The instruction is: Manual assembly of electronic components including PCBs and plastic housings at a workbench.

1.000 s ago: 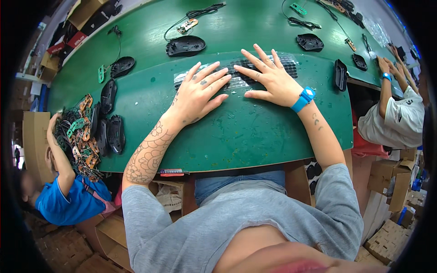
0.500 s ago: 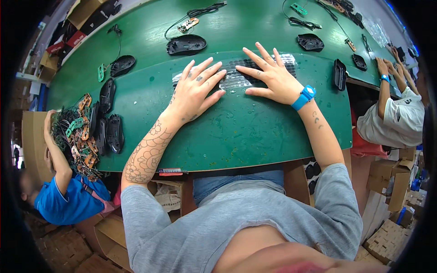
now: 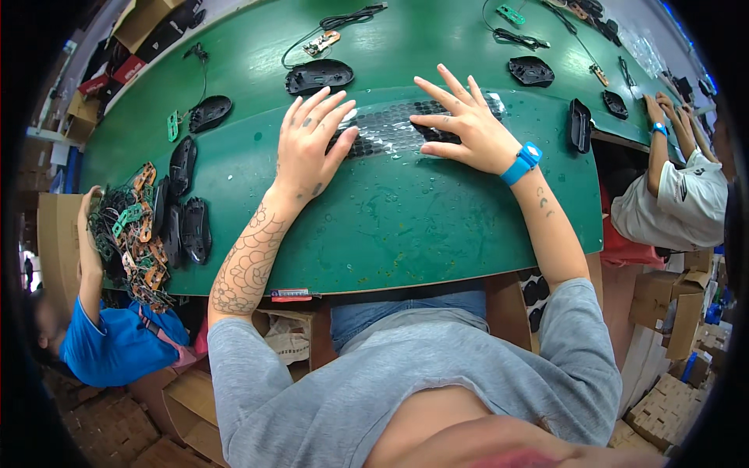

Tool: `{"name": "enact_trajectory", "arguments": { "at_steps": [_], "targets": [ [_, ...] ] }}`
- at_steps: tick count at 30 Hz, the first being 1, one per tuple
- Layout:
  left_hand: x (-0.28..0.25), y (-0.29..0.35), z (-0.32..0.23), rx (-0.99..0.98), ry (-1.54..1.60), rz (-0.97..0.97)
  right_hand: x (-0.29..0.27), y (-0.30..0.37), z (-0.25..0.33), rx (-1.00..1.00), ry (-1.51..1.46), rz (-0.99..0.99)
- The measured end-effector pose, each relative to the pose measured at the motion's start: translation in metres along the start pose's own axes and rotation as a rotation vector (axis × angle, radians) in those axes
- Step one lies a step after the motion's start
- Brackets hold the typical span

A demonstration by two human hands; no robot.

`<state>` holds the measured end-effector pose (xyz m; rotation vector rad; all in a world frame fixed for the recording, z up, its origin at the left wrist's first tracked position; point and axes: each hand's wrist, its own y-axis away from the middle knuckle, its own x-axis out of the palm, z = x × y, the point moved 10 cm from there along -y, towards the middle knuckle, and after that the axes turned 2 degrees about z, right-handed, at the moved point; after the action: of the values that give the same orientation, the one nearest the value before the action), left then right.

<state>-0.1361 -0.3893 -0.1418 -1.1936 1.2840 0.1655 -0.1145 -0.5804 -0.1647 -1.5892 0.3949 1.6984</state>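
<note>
A clear plastic sheet with rows of dark round pads (image 3: 382,131) lies flat on the green table in front of me. Over its left end my left hand (image 3: 306,148) is spread, fingers pointing away and empty. My right hand (image 3: 477,132), with a blue band (image 3: 521,164) on the wrist, rests fingers apart on the sheet's right part. Neither hand grips anything. Just beyond my left hand sits a black mouse shell (image 3: 320,76). Another black shell (image 3: 532,71) lies beyond my right hand, and a narrow one (image 3: 579,126) stands to its right.
Several black shells (image 3: 197,230) lie at the left beside a heap of tangled cables and circuit boards (image 3: 140,234). A cabled board (image 3: 322,43) lies farther back. A person in blue (image 3: 121,343) works at the left, another in white (image 3: 667,199) at the right.
My left hand has slid left, away from my right hand, baring more of the sheet between them. The right hand has shifted slightly. At the left, the co-worker's arm moved a little.
</note>
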Motion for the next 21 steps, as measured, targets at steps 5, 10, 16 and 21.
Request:
{"name": "enact_trajectory", "arguments": {
  "at_steps": [5, 10, 16, 21],
  "targets": [
    [-0.003, 0.000, 0.001, -0.011, 0.005, -0.011, -0.014, -0.001, -0.004, -0.004, 0.002, -0.051],
    [-0.002, 0.000, 0.002, -0.004, 0.015, -0.015, -0.014, -0.001, -0.009, 0.002, 0.021, -0.075],
    [-0.008, 0.001, 0.006, -0.009, 0.025, -0.035, -0.026, -0.001, -0.012, 0.000, 0.009, -0.126],
    [-0.009, 0.003, 0.008, 0.010, 0.006, 0.006, -0.024, 0.001, -0.023, 0.068, 0.003, -0.098]
  ]
}}
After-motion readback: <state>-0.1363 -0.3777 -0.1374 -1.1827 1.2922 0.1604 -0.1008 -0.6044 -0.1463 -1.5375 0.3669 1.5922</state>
